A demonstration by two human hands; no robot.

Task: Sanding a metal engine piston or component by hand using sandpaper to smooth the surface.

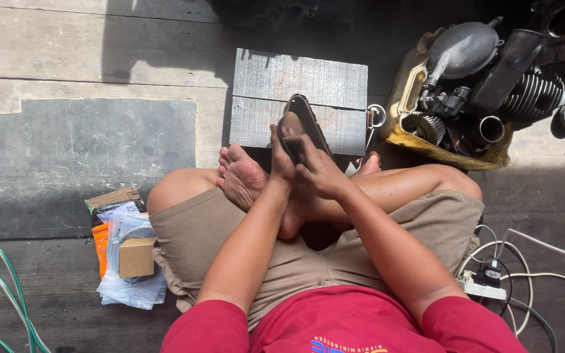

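I sit cross-legged on a wooden floor, both hands raised in front of my feet. My left hand (281, 159) and my right hand (320, 171) together hold a dark, curved, oval metal cover (303, 121), tilted on edge. My left thumb presses its inner face; my right fingers wrap its lower right side. The part hangs just above a grey wooden board (299, 88).
A yellow tub (405, 98) at upper right holds an engine with cooling fins and gears (485, 85). A key ring (375, 116) lies beside the board. Plastic bags and small cardboard boxes (129, 255) sit at my left. A power strip with white cables (488, 281) lies right; green hose (8, 294) lies far left.
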